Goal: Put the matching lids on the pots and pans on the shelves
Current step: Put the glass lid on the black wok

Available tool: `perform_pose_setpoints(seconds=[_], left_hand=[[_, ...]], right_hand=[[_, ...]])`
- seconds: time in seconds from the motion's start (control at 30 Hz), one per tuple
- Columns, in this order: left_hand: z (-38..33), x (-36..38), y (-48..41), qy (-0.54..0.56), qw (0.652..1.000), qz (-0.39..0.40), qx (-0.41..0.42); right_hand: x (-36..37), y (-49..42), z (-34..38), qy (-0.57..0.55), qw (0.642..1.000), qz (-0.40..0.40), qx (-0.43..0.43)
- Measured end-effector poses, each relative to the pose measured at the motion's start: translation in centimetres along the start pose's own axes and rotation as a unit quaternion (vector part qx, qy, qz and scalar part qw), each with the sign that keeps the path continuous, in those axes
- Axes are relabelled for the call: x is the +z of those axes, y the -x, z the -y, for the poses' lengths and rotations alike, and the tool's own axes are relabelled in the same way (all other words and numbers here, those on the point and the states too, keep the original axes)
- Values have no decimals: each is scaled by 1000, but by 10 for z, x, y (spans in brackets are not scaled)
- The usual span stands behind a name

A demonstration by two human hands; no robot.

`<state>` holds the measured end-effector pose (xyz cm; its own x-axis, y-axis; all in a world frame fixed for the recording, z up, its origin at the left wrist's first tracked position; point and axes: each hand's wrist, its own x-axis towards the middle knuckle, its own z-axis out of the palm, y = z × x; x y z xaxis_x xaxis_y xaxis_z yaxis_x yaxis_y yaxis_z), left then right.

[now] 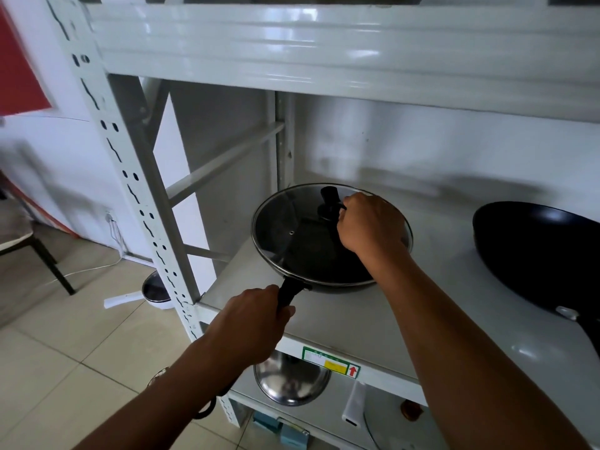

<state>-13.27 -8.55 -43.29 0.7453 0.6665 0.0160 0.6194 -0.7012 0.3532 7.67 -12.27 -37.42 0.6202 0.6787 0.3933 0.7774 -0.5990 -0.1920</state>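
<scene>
Shelving unit (324, 53): finished in glossy white-grey; the uprights are patterned with rows of dark slots. Shelf label (331, 363): bordered in green, with a yellow block and a red arrow. Lidded pan (324, 271): black, with a black handle (287, 295). Glass lid (282, 222): clear, edged in a silver rim, topped by a black knob (329, 201). Second wok (535, 254): black, uncovered. Metal lid (290, 381) on the lower shelf: polished silver. Small pot (156, 292) on the floor: white with a dark lid. Floor (65, 352): laid in beige tiles. Wall panel (16, 66): red.
</scene>
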Motion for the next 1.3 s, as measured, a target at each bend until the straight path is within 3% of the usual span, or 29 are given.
perform_pose_setpoints(seconds=[0.3,0.53,0.73,0.8,0.9,0.97,1.1,1.3], left_hand=[[-10,-10,-1,-37,998,48,-19],[-52,-30,9,-100,991,-68,54],[-124,-35,-9,-46,976,-129,171],[-235,0,7,-30,966,-139,217],[-250,4,-5,34,962,-160,218],[-277,23,-8,38,966,-147,211],[-386,85,10,41,975,-63,208],[-451,137,7,-35,980,-63,187]], right_hand=[[-6,5,-10,-46,996,77,-6],[-25,31,-36,-77,982,158,68],[-47,64,-76,-60,985,137,89],[-91,106,-171,-25,990,71,120],[-104,108,-182,-34,997,5,69],[-116,122,-211,-30,997,8,71],[-145,165,-342,12,994,15,110],[-163,211,-456,34,984,43,167]])
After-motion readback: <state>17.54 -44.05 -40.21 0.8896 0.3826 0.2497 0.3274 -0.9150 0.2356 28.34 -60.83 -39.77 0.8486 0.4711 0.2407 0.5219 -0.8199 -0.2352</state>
